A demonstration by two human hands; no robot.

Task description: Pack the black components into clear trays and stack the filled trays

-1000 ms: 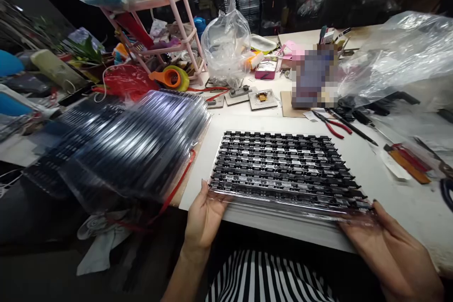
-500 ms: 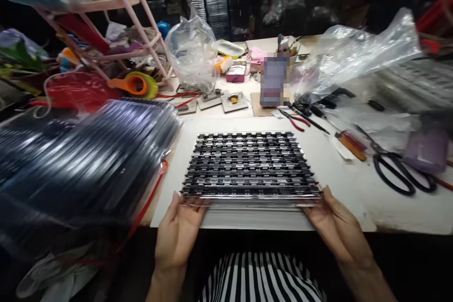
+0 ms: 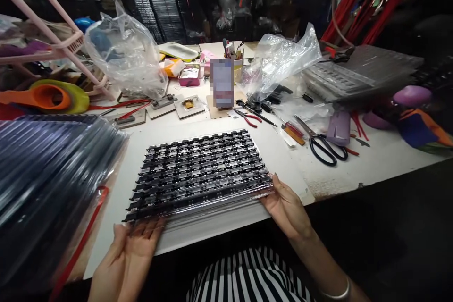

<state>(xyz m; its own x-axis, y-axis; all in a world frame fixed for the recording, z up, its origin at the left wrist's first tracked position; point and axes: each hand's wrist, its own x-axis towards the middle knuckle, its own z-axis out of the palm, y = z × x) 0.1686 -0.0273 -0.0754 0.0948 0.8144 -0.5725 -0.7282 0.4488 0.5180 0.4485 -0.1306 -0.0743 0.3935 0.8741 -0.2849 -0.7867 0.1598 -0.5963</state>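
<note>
A clear plastic tray [image 3: 212,205] carries several rows of small black parts [image 3: 201,165] and lies over a white board [image 3: 283,165] on the table. My left hand [image 3: 132,250] grips the tray's near left corner, thumb at the edge and fingers underneath. At the near right corner, my right hand [image 3: 286,205] holds the same tray, its thumb on the rim and its other fingers below. The tray sits tilted in view, its left end nearer to me. Fingertips under the plastic are partly hidden.
Stacked plastic-wrapped trays [image 3: 53,174] fill the left side, with a red strap [image 3: 81,240] beside them. Scissors [image 3: 323,146], red pliers [image 3: 249,118] and a blurred phone [image 3: 222,82] lie or stand beyond. More clear trays [image 3: 339,75] are at the back right.
The view has turned to the right, so the table's items appear further left. The tray now looks slanted, with both hands still holding its near corners.
</note>
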